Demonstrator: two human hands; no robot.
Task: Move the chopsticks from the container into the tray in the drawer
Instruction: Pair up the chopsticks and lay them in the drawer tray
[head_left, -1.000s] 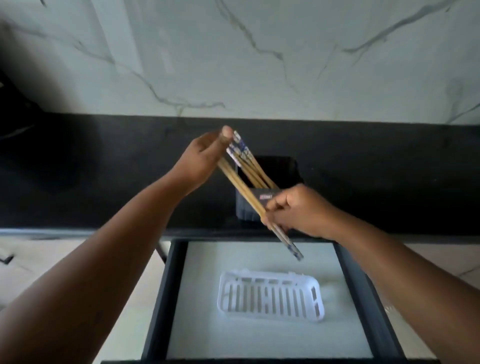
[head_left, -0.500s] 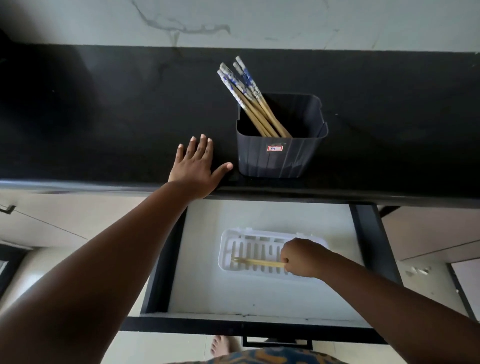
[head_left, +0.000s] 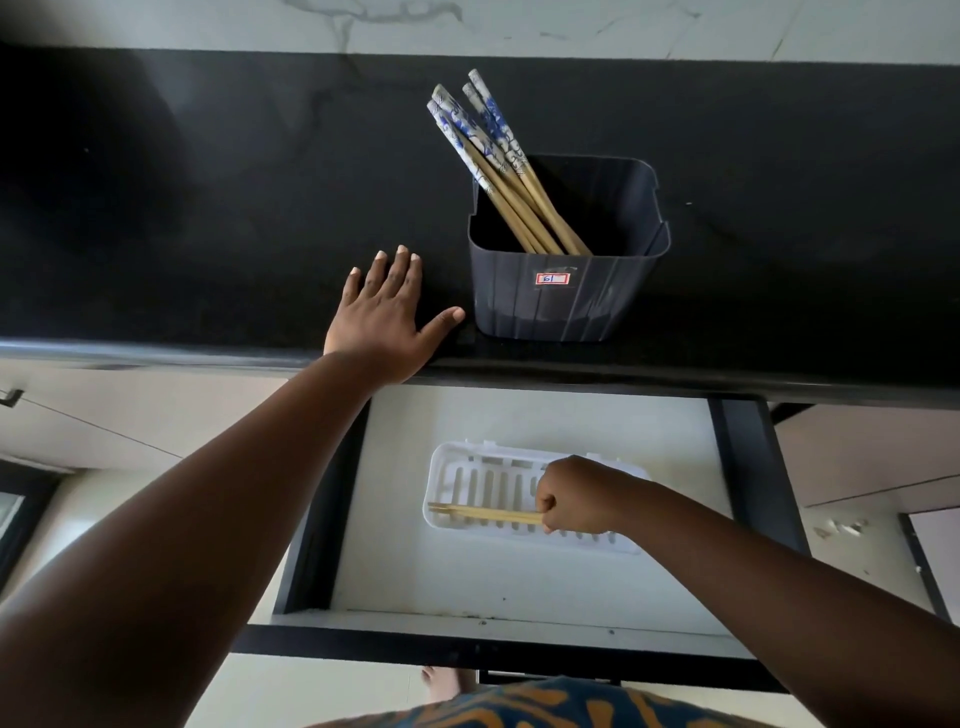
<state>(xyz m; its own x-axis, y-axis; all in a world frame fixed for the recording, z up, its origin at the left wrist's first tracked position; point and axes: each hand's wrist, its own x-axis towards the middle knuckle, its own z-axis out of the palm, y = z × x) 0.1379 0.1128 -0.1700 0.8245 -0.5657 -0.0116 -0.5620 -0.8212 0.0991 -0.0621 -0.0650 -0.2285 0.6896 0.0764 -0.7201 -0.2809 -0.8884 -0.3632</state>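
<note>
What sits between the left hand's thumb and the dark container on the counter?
Nothing: in the head view only a short bare strip of black counter separates the left hand from the container.

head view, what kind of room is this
Most likely a home kitchen: a black stone counter under a marbled wall, a container of chopsticks, and an open drawer.

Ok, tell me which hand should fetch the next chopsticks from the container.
Left, probably. The left hand rests flat and empty on the counter right beside the container, while the right hand is down in the tray, gripping a pair of chopsticks.
</note>
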